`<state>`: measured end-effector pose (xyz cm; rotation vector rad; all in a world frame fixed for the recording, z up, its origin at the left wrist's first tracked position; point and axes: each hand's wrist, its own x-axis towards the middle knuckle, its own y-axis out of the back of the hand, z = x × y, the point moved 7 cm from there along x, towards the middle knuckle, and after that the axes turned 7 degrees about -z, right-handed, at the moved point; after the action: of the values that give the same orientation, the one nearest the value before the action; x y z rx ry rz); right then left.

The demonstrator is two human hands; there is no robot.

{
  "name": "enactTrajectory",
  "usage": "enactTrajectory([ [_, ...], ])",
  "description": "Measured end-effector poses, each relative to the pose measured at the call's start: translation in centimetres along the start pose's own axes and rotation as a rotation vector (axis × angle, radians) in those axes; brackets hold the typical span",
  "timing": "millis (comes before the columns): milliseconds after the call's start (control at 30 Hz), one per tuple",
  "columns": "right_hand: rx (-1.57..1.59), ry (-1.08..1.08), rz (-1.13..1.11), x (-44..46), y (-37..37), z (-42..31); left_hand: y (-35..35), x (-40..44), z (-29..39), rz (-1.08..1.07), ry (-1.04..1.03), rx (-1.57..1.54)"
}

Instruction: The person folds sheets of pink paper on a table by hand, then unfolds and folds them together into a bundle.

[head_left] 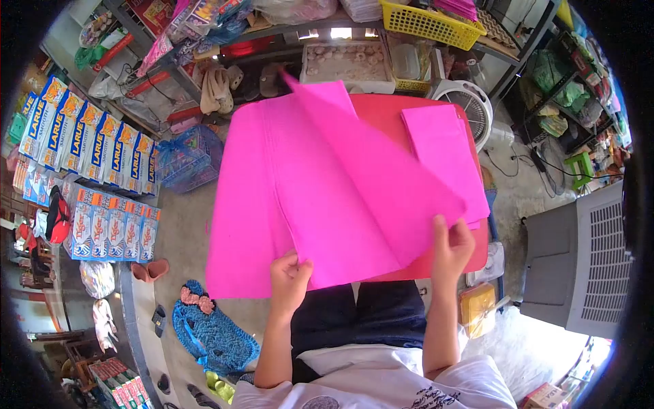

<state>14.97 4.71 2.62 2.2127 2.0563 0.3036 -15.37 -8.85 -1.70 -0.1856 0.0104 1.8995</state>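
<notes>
A large bright pink sheet, cloth-like with a line running down it, lies over the red table. My left hand pinches its near edge between thumb and fingers. At the right, my right hand is closed on the near right corner of the sheet's upper layer. That layer is lifted and folds back diagonally, with its far tip raised. A folded stack of the same pink material rests on the table's right side, partly covered by the lifted layer.
Beer cartons are stacked at the left. Beyond the table are a shelf with a yellow basket, a white tray and a fan. A grey slatted unit stands right; a blue mat lies on the floor.
</notes>
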Motion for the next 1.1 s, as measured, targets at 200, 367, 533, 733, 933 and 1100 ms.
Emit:
enactTrajectory([
  [200, 0.316, 0.029, 0.08, 2.5, 4.6, 2.2, 0.2, 0.2, 0.5, 0.102, -0.143, 0.035],
  [367, 0.35, -0.006, 0.131, 2.1, 4.7, 4.3, 1.1, 1.3, 2.0, 0.134, 0.087, 0.059],
  [533, 0.277, -0.038, 0.064, 1.3, 4.2, 5.2, 1.0, 1.9, 2.5, 0.051, 0.179, 0.243],
  [733, 0.253, -0.094, 0.03, 0.7, 2.9, 4.7, 1.6, 2.1, 0.9, 0.071, 0.1, 0.216],
  [933, 0.309, -0.077, -0.086, -0.4, 0.6, 3.2, 1.4, 1.8, 0.8, 0.092, 0.083, 0.214],
  [1100, 0.227, 0.0, -0.24, -1.5, -0.5, 2.3, 1.4, 1.8, 0.6, 0.083, 0.072, 0.234],
])
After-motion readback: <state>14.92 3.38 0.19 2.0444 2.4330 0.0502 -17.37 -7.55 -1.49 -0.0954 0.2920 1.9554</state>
